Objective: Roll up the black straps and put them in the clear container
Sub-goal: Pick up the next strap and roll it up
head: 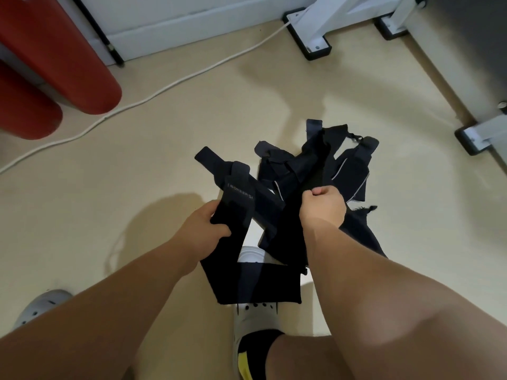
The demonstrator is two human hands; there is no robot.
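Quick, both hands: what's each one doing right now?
Left hand: closed, gripping the black fabric strap with printed lettering.
Right hand: closed in a fist on plain black fabric strapping; same strap or not, cannot tell.

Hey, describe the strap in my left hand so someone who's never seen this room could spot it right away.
Start at the beige floor, where a heap of black straps lies in the middle. Just to its left, lifted off the floor, is the strap that the left hand grips. Unlike the others, it carries a line of pale printed lettering across one band.
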